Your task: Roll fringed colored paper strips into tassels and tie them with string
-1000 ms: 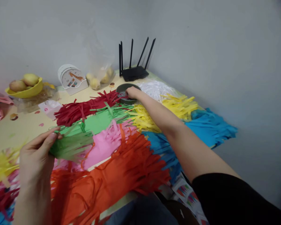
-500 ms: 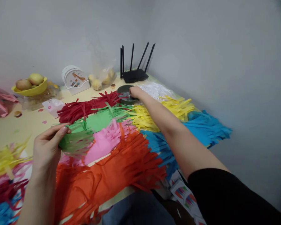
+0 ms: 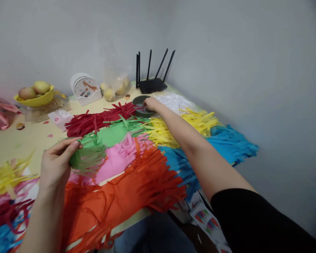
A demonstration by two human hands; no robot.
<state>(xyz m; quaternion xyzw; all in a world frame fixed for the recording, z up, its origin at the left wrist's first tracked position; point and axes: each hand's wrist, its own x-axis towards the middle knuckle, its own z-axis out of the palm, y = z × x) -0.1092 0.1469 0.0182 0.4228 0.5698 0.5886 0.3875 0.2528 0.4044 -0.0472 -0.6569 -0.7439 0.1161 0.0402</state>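
Note:
Between thumb and fingers, my left hand (image 3: 59, 160) pinches a green fringed paper tassel (image 3: 86, 159), its strips fanning out to the right. My right hand (image 3: 150, 104) reaches into a dark round bowl (image 3: 137, 109) at the back of the table. Its fingers are curled together low in the bowl, and what they grip is hidden. Under and around my arms lie fringed paper sheets: dark red (image 3: 88, 123), green (image 3: 112, 135), pink (image 3: 114, 160), orange (image 3: 126, 196), yellow (image 3: 163, 131) and blue (image 3: 226, 142). White shredded strips (image 3: 176, 103) lie beside the bowl.
Behind the bowl stands a black router (image 3: 152, 85) with upright antennas. Further left are a clear bag of yellow fruit (image 3: 113, 89), a white holder (image 3: 85, 89) and a yellow fruit bowl (image 3: 37, 100). More finished tassels (image 3: 9, 196) lie at lower left. A wall bounds the right.
My left hand, with the green tassel, has shifted slightly right. The fingers of my right hand have moved a little left inside the bowl.

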